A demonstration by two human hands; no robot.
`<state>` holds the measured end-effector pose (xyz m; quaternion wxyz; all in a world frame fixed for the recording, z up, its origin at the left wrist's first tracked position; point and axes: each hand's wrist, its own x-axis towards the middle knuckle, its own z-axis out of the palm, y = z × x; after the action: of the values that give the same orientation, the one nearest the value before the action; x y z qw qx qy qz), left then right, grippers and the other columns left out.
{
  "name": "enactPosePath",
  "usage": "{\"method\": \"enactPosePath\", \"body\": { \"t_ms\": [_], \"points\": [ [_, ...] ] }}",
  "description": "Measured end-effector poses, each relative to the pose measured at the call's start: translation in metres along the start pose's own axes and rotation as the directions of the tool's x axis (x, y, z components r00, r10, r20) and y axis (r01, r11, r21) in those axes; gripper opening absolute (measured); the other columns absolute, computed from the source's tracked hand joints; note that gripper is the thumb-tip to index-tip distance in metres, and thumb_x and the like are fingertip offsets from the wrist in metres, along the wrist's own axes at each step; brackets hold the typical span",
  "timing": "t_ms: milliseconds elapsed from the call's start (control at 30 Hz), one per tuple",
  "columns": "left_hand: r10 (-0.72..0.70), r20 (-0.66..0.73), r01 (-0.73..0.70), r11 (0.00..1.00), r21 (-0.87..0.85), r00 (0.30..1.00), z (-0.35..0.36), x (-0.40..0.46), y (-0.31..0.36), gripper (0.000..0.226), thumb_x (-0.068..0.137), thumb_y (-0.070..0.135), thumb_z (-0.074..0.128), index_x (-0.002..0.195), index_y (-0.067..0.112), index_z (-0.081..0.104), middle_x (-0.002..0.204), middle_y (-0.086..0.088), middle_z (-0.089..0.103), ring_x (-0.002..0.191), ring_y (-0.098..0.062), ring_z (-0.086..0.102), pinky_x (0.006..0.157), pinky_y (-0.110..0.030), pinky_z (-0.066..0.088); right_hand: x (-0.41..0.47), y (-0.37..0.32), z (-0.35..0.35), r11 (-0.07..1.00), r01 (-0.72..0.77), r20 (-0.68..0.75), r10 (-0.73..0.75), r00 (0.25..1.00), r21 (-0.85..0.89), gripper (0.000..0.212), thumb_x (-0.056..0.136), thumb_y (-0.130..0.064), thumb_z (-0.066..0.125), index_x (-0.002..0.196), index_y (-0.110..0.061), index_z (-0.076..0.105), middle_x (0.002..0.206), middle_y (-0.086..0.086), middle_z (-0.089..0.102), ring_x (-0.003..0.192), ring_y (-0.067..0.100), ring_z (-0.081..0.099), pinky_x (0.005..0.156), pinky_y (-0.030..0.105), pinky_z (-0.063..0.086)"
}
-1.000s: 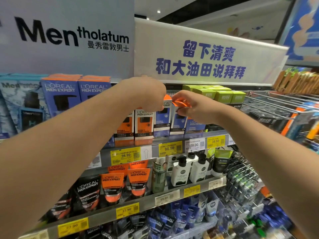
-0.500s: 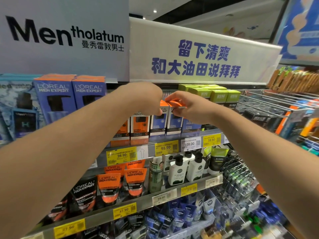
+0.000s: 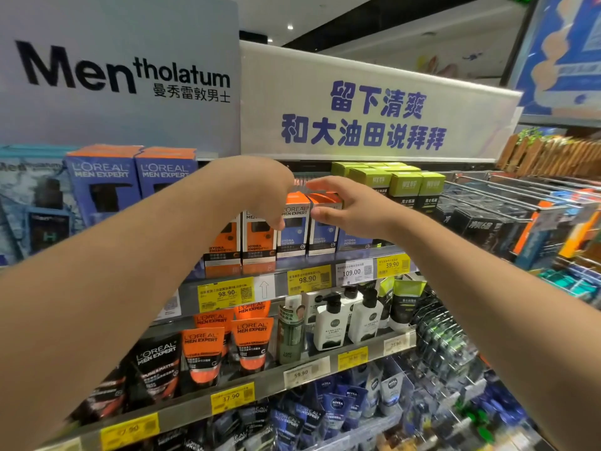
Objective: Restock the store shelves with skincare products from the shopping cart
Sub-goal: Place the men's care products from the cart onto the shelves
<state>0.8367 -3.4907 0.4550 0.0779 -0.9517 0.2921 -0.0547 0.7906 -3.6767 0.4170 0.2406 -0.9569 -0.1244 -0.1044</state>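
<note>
A: What's on the top shelf [image 3: 312,266]?

B: Blue-orange L'Oreal boxes [image 3: 294,227] mid-shelf, upright, side by side. Left of those, touching, orange boxes [image 3: 240,242]. Farther left, bigger blue boxes [image 3: 130,180]. Right of them, green-top boxes [image 3: 403,187].

A: And the shelf below [image 3: 227,384]?

B: Under the L'Oreal boxes: white pump bottles [image 3: 348,320]. Left of those bottles, orange tubes [image 3: 227,349], then a black tube [image 3: 159,366].
</note>
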Motion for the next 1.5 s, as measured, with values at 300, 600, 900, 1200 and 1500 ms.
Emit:
{"method": "enactPosePath", "body": {
  "t_ms": [300, 600, 900, 1200, 1500],
  "points": [
    [-0.077, 0.07, 0.075, 0.997, 0.032, 0.995, -0.005, -0.007, -0.01, 0.042, 0.092, 0.046, 0.073, 0.118, 0.015, 0.06, 0.084, 0.002, 0.055, 0.09, -0.021, 0.058, 0.08, -0.033, 0.046, 0.01, -0.007, 0.007, 0.998, 0.041, 0.018, -0.04, 0.999, -0.043, 0.042, 0.105, -0.024, 0.059, 0.146, -0.03, 0.052, 0.121, -0.008, 0.059, 0.105, 0.011, 0.06, 0.08, 0.02, 0.05],
    [-0.1, 0.069, 0.098, 0.995, 0.033, 0.993, -0.005, -0.009, -0.015, 0.049, 0.09, 0.04, 0.077, 0.128, 0.013, 0.062, 0.084, 0.003, 0.055, 0.093, -0.023, 0.058, 0.082, -0.035, 0.048, 0.01, -0.003, 0.009, 0.994, 0.007, -0.02, -0.005, 1.0, 0.108, 0.041, 0.102, -0.028, 0.063, 0.142, -0.035, 0.059, 0.119, -0.012, 0.066, 0.1, 0.013, 0.065, 0.082, 0.029, 0.057],
    [-0.055, -0.005, 0.055, 0.998, -0.016, 0.998, -0.009, -0.018, -0.015, 0.059, 0.088, 0.055, 0.073, 0.129, 0.014, 0.063, 0.099, -0.001, 0.066, 0.096, -0.022, 0.063, 0.077, -0.034, 0.048, -0.001, -0.007, 0.014, 0.991, 0.005, -0.128, 0.013, 0.992, 0.136, 0.045, 0.104, -0.038, 0.057, 0.148, -0.028, 0.053, 0.137, -0.008, 0.061, 0.111, 0.003, 0.06, 0.091, 0.026, 0.053],
    [0.002, -0.367, -0.148, 0.918, -0.369, 0.93, -0.027, -0.054, 0.034, 0.072, 0.089, 0.057, 0.071, 0.15, 0.029, 0.046, 0.14, -0.001, 0.061, 0.123, -0.021, 0.056, 0.1, -0.04, 0.047, -0.052, -0.005, 0.007, 0.981, 0.1, -0.607, 0.021, 0.795, 0.164, 0.035, 0.106, -0.031, 0.056, 0.139, -0.021, 0.061, 0.143, -0.006, 0.059, 0.145, 0.013, 0.042, 0.117, 0.037, 0.037],
    [0.185, -0.493, -0.472, 0.683, -0.558, 0.85, -0.01, -0.058, 0.153, 0.07, 0.084, 0.057, 0.074, 0.147, 0.037, 0.051, 0.129, 0.013, 0.064, 0.106, -0.004, 0.056, 0.079, -0.021, 0.042, -0.175, 0.046, -0.009, 0.979, 0.07, -0.81, 0.116, 0.574, 0.19, 0.037, 0.102, -0.035, 0.054, 0.135, -0.02, 0.063, 0.127, 0.001, 0.069, 0.118, 0.018, 0.065, 0.099, 0.05, 0.053]
  ]
}}
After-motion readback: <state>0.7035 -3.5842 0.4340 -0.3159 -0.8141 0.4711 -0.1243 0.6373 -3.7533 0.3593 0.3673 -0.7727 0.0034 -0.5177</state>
